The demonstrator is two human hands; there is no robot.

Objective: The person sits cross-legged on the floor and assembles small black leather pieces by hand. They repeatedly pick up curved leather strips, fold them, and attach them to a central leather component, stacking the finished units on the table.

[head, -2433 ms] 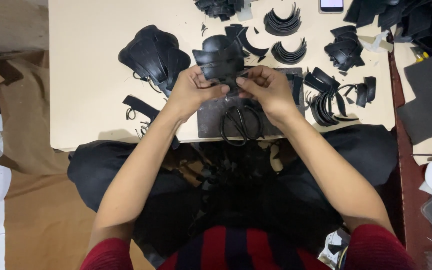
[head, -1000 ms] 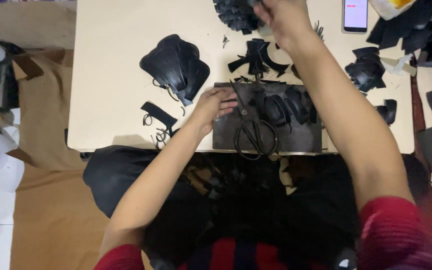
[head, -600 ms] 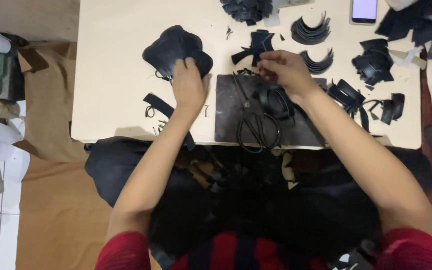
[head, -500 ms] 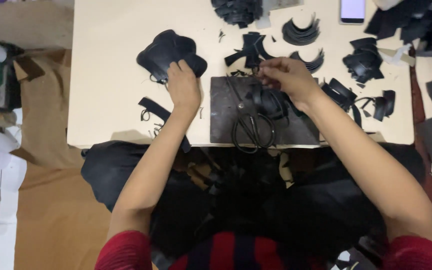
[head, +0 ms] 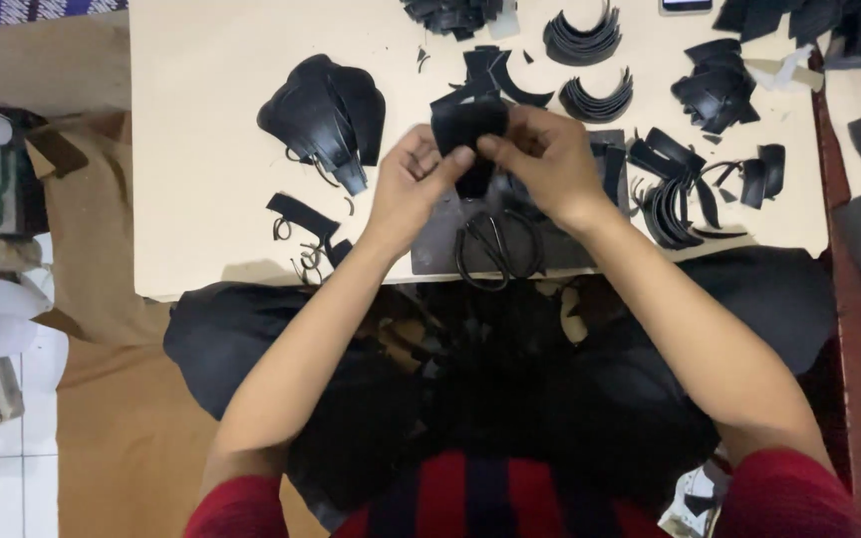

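Black leather piece (head: 468, 134), at frame centre, is pinched by both the left hand (head: 413, 189) and right hand (head: 542, 159), fingers closed on it. One pair of scissors (head: 495, 249) lies below on a dark mat (head: 440, 244). Farther up the counter (head: 201, 199): two stacks of curved strips (head: 590, 70), perhaps more, and a fanned pile (head: 326, 115) upper left.

Both hands, left (head: 413, 179) and right (head: 542, 159), pinch black leather piece (head: 467, 128) above scissors (head: 495, 247) on table (head: 201, 179).
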